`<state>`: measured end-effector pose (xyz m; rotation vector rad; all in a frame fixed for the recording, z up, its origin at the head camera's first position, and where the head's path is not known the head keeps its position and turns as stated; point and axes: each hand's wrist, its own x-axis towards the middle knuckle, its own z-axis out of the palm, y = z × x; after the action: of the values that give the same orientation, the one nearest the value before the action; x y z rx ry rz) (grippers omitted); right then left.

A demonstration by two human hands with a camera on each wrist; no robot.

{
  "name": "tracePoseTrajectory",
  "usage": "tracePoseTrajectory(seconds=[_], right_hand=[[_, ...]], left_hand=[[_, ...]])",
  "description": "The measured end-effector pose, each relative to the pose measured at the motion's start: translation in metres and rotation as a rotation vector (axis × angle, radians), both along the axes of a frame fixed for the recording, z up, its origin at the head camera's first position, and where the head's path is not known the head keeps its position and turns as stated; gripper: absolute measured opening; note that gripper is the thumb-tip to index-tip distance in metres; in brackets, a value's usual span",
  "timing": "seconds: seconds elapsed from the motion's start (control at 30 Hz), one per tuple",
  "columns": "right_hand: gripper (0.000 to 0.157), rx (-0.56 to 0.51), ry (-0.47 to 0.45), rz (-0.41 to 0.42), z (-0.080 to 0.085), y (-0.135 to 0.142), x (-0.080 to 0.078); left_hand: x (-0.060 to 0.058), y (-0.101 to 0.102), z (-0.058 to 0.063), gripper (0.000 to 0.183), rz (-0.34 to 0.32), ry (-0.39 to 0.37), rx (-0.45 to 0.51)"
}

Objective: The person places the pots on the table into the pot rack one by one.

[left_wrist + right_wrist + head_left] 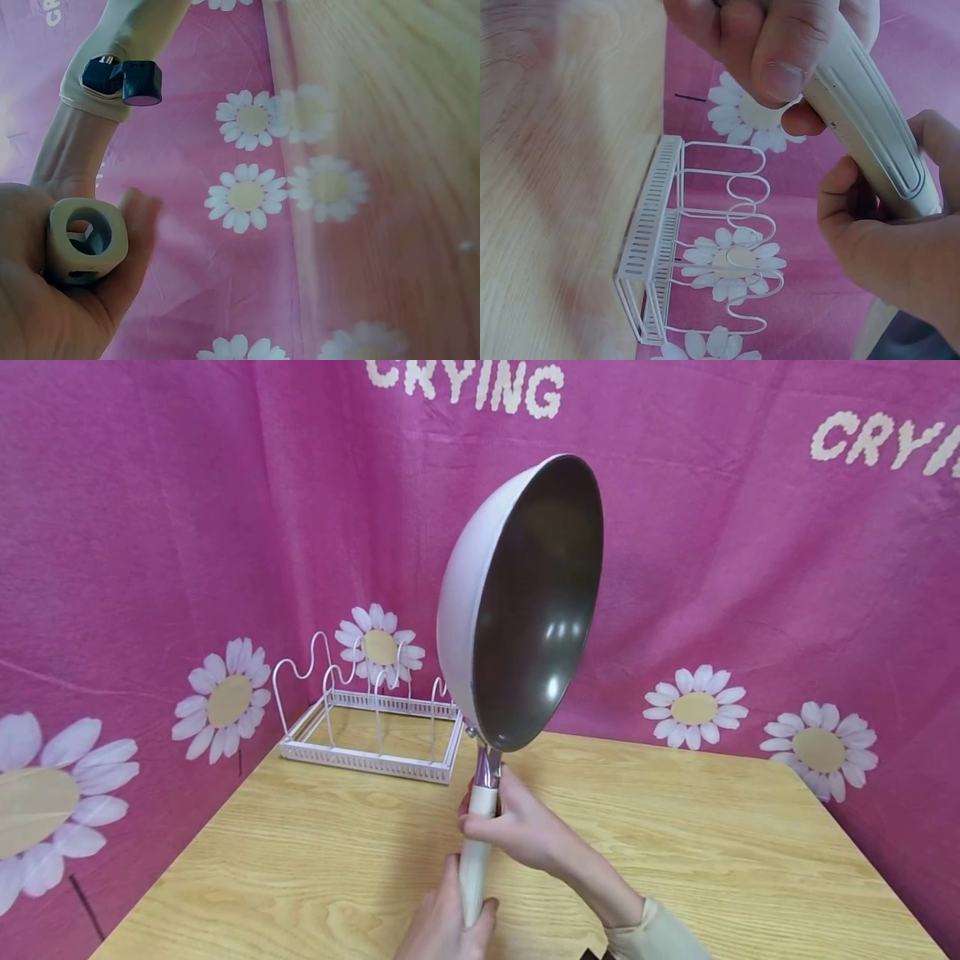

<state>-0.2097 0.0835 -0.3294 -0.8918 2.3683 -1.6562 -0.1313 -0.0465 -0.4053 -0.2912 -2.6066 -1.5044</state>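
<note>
A deep frying pan (536,610), pale outside with a dark glossy inside, is held up on end, its bowl above its handle and its inside facing right. My right hand (521,827) grips the upper part of the cream handle (870,112), just below the metal collar (488,767). Lower down, my left hand (444,920) holds the handle's bottom end between thumb and fingers. The left wrist view looks straight at the hollow handle end (88,238) in that palm. Both hands also show in the right wrist view, one above the other along the handle.
A white wire rack (367,764) with wavy upright dividers stands on the wooden table (675,860) at the back left, behind the pan. Pink cloth (712,568) with white daisies and lettering hangs along the back and left sides.
</note>
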Motion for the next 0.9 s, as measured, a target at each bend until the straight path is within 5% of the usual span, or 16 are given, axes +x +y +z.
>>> tracePoseTrajectory(seconds=[0.17, 0.4, 0.9], right_hand=[[0.029, 0.014, 0.001, 0.038, 0.004, -0.005, -0.001], [0.025, 0.028, -0.019, 0.073, 0.011, -0.013, -0.004], [0.016, 0.017, 0.019, 0.136, 0.021, -0.028, -0.01]], left_hand=[[0.001, -0.001, 0.002, 0.047, 0.042, -0.032, 0.033], [0.005, -0.007, 0.004, 0.042, 0.098, 0.097, 0.021], [0.006, -0.002, 0.011, 0.042, 0.305, 0.115, 0.005]])
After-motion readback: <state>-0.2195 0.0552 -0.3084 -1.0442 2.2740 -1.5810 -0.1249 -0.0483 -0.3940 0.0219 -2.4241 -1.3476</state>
